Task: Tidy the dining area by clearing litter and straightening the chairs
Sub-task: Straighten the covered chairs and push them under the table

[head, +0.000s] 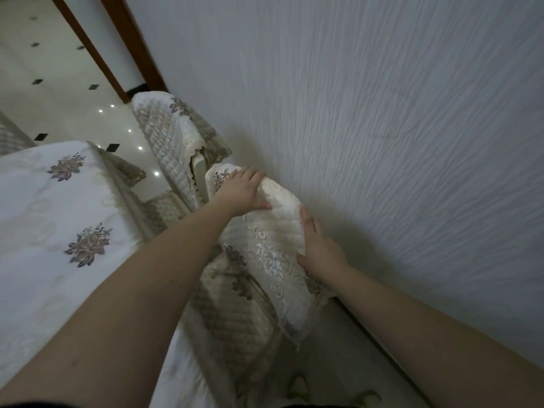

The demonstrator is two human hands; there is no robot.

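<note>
both forearms reach from the bottom edge to the near chair (265,260), which stands between the wall (382,113) and the cloth-covered worktop (44,216). left hand (240,191) curls its fingers (253,175) over the top of the quilted backrest; right hand (319,248) grips the backrest's wall-side edge. risk — the loose cover may slide under the grip, or the backrest may scrape the wall just beside it. open room is narrow: a second chair (170,136) stands close ahead, and the worktop is close on the left.

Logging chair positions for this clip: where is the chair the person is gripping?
In the head view, the cream quilted-cover chair stands centre frame, back against the textured white wall, between the embroidered tablecloth table and wall.
</note>
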